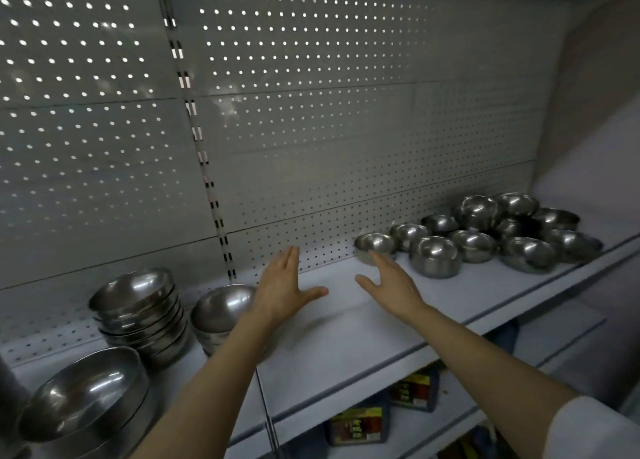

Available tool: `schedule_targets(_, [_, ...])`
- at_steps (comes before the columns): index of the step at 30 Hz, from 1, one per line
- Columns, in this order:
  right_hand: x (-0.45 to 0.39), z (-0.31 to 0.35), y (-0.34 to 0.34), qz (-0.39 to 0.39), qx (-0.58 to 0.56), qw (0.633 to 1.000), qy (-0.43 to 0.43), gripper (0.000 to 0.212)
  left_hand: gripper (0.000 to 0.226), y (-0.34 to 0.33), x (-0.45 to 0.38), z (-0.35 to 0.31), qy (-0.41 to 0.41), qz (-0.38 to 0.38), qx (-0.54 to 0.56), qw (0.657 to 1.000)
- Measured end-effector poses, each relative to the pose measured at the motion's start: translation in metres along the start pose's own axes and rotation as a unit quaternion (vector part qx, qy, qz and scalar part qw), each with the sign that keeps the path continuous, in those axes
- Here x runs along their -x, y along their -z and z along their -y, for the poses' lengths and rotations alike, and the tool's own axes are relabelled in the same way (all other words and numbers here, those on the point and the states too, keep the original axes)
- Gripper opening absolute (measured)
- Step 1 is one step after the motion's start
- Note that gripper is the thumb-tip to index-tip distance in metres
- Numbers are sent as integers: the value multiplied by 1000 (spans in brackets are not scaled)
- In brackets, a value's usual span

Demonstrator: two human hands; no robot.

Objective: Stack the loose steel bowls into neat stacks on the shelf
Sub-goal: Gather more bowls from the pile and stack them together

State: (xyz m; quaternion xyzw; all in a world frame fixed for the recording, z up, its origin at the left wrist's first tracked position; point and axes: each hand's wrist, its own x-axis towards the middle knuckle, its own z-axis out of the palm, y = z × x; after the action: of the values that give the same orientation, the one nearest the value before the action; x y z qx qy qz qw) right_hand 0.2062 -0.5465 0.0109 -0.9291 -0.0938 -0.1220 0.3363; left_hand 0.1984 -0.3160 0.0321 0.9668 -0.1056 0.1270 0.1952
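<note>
Several loose steel bowls (485, 233) lie jumbled at the right end of the white shelf (346, 327), some upright, some tipped. The nearest loose bowl (375, 245) sits just beyond the fingertips of my right hand (389, 283), which is open and empty. My left hand (285, 285) hovers open over the bare middle of the shelf, holding nothing. Left of it stand a short stack of bowls (221, 311), partly hidden by my left forearm, a taller leaning stack (142, 311), and a stack of large bowls (86, 399) at the front left.
A perforated metal back panel (311, 129) rises behind the shelf, with a slotted upright (204, 160) between its sections. Below the shelf's front edge, coloured packages (360, 425) lie on a lower shelf. A wall closes the right side.
</note>
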Motion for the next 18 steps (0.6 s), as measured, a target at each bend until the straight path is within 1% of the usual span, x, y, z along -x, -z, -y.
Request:
schedule_targets(4, [-2, -19, 14, -23, 5, 999, -27, 71, 108, -19, -26, -14, -8, 20, 2, 1000])
schedule_targets(9, [-16, -47, 14, -34, -2, 998, -58, 71, 108, -49, -59, -29, -3, 50, 30, 998])
schedule_targets(14, [-44, -72, 2, -33, -28, 997, -67, 70, 109, -80, -98, -31, 26, 78, 79, 994])
schedule_targets(18, [-77, -93, -11, -22, -64, 995, -79, 71, 112, -103, -136, -25, 49, 107, 95, 988])
